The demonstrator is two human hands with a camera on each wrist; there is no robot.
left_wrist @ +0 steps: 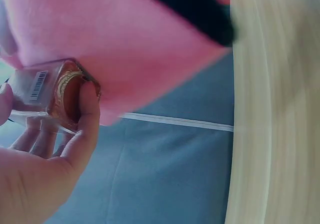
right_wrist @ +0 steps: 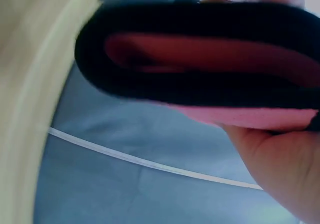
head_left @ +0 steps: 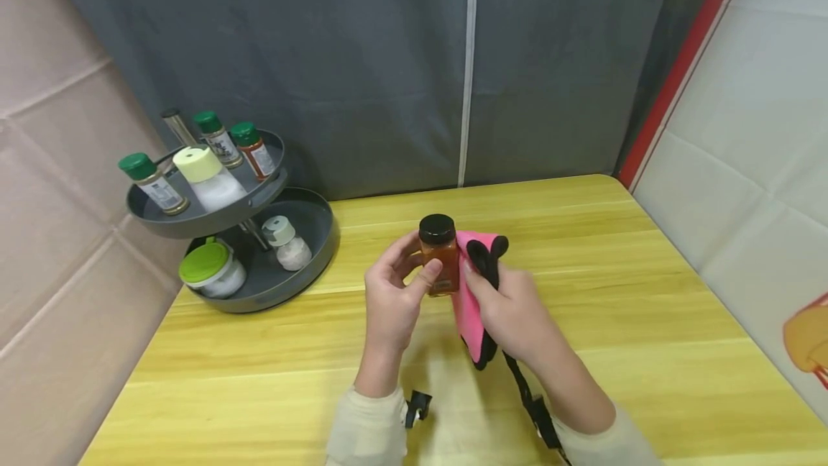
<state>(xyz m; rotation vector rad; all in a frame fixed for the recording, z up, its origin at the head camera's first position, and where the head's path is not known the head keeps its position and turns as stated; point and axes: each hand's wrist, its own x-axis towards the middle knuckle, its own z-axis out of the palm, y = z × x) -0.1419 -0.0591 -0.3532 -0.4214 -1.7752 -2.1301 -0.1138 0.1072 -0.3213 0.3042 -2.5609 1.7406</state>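
Observation:
My left hand (head_left: pixel 394 297) grips a small spice jar (head_left: pixel 443 265) with a black lid and reddish-brown contents, held upright above the table. In the left wrist view the base of the jar (left_wrist: pixel 42 91) faces the camera, showing a barcode sticker, and a finger lies along its bottom edge. My right hand (head_left: pixel 514 311) holds a folded pink cloth (head_left: pixel 468 308) with black edging, its thumb on the near side. The cloth touches the right side of the jar. In the right wrist view the black edging (right_wrist: pixel 200 91) loops round a fold; most right fingers are hidden.
A two-tier grey rotating rack (head_left: pixel 323 250) stands at the back left. On its upper tier are green-capped spice bottles (head_left: pixel 162 189) and a yellow-capped white bottle (head_left: pixel 216 185); below sit a green-lidded tub (head_left: pixel 216 279) and a white-capped shaker (head_left: pixel 291 250). A grey curtain (head_left: pixel 375 78) backs the wooden table (head_left: pixel 647 380).

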